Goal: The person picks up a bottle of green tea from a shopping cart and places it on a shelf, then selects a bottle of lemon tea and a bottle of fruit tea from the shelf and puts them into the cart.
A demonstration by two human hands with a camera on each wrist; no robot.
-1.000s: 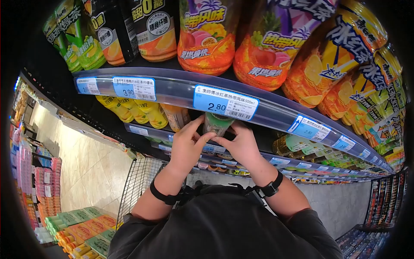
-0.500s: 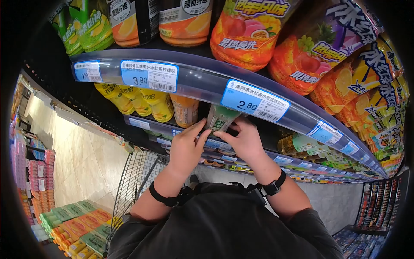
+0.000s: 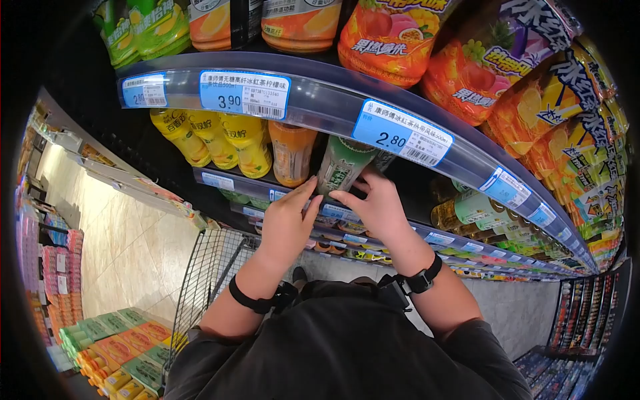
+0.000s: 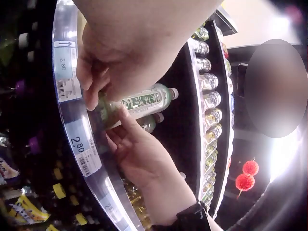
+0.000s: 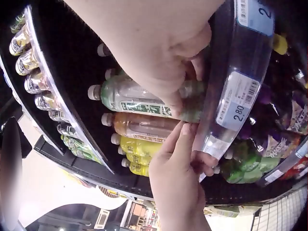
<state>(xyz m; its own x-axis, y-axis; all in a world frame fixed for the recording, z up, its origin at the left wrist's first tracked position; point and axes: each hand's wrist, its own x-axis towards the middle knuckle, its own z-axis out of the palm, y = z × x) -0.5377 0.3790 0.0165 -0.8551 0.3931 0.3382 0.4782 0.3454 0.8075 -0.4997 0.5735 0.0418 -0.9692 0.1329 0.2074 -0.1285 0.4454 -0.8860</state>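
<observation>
A green-tinted drink bottle [image 3: 343, 163] with a pale label stands at the front of the lower shelf, its top hidden under the shelf above. My left hand [image 3: 288, 217] holds its lower part from the left, thumb toward the front. From the other side my right hand [image 3: 379, 208] grips it, its thumb [image 4: 126, 118] lying along the label in the left wrist view. Right beside the bottle stands an orange drink bottle [image 3: 293, 153]. Several yellow bottles [image 3: 247, 147] line up farther left.
The upper shelf's price strip [image 3: 320, 110] juts out over my hands, with large orange drink bottles [image 3: 387, 47] above it. Greenish bottles [image 3: 480, 210] stand right on the lower shelf. A wire cart [image 3: 200, 280] is at my left, near stacked drink packs [image 3: 120, 340].
The head view has shifted, so the upper price strip sits higher and more of the green-tinted bottle shows below it. Both hands stay at its lower part.
</observation>
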